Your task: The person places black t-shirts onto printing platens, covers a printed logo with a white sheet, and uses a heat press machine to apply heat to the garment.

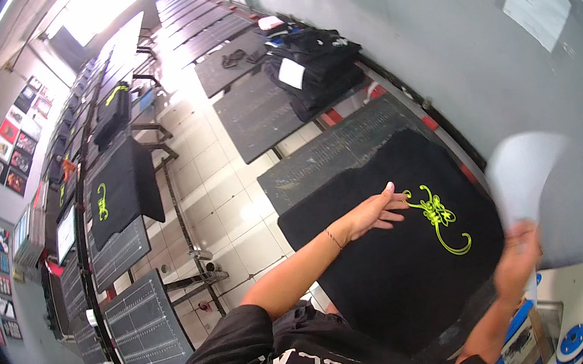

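A black garment point(383, 272) lies spread over a dark board in front of me, with a bright yellow-green curling print point(435, 217) on it. My left hand point(375, 214) is over the cloth at the print's left edge, fingers stretched out and holding nothing; whether the fingertips touch the fabric I cannot tell. On the right, my right hand point(523, 244) is closed round the lower end of a white sheet point(523, 168), which stands raised beside the grey wall. Hand and sheet are both smeared by motion.
Folded black garments point(310, 67) are piled on boards farther along the wall. Across the tiled floor point(213, 191), another row of boards carries a printed black garment point(122, 192). A white and blue machine point(578, 321) stands at the lower right.
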`<action>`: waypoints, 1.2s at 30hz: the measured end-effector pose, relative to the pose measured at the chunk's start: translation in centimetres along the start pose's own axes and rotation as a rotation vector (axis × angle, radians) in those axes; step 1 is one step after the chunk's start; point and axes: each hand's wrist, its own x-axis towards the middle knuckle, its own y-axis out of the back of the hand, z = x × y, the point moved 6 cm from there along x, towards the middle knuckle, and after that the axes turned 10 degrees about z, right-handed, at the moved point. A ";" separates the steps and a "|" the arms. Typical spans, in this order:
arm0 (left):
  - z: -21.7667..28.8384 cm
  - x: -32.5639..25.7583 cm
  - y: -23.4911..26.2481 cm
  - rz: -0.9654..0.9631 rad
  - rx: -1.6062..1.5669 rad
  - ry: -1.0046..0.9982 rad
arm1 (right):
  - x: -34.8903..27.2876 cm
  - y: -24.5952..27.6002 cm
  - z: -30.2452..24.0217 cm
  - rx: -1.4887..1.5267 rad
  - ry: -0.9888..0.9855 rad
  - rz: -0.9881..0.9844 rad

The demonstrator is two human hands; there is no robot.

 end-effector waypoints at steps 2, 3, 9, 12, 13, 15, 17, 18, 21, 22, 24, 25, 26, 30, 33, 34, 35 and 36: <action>2.4 -3.3 0.2 -0.038 -0.165 -0.021 | -3.6 -6.3 -5.9 0.254 0.154 -0.230; 3.0 -4.7 0.5 -0.040 -0.242 -0.023 | -5.2 -8.1 -8.5 0.238 0.277 -0.272; -6.9 -10.0 11.5 0.528 -0.233 0.067 | -15.3 -18.9 -11.4 0.554 0.540 -0.505; -15.2 -14.3 17.5 0.780 -0.351 0.088 | -15.5 -21.3 -11.0 0.646 0.486 -0.592; -16.6 -15.5 18.4 0.814 -0.439 0.005 | -14.7 -23.2 -9.1 0.606 0.442 -0.590; -17.9 -18.5 18.3 0.870 -0.463 0.015 | -11.0 -27.7 -4.0 0.426 0.327 -0.517; -20.5 -19.2 18.7 0.847 -0.519 0.036 | -7.4 -32.1 2.6 0.151 0.262 -0.376; -20.7 -19.3 18.4 0.862 -0.523 0.071 | -5.5 -34.0 6.1 0.002 0.200 -0.385; -20.9 -19.9 18.0 0.917 -0.482 0.114 | -1.0 -37.7 13.7 -0.233 0.087 -0.410; -21.1 -19.7 18.1 0.926 -0.464 0.112 | 0.4 -38.0 15.1 -0.260 0.062 -0.404; -21.2 -19.4 18.5 0.917 -0.448 0.109 | 1.8 -38.0 17.6 -0.309 0.003 -0.406; -21.3 -19.6 18.9 0.916 -0.439 0.115 | 1.7 -37.7 18.3 -0.331 0.003 -0.399; -21.5 -19.7 19.4 0.940 -0.432 0.140 | 1.4 -37.3 19.0 -0.355 0.001 -0.391; -21.1 -20.4 20.1 0.939 -0.469 0.106 | -1.4 -32.3 20.7 -0.450 0.037 -0.381; -22.2 -21.7 21.9 1.014 -0.468 0.087 | -3.2 -25.5 22.8 -0.558 -0.012 -0.430; -22.2 -21.9 22.5 1.040 -0.450 0.065 | -3.9 -23.0 24.3 -0.589 -0.041 -0.378; -21.8 -21.8 22.7 1.050 -0.445 0.042 | -4.8 -20.5 26.2 -0.622 -0.066 -0.324; -20.9 -21.2 22.8 1.053 -0.440 0.018 | -6.1 -18.1 28.7 -0.671 -0.135 -0.296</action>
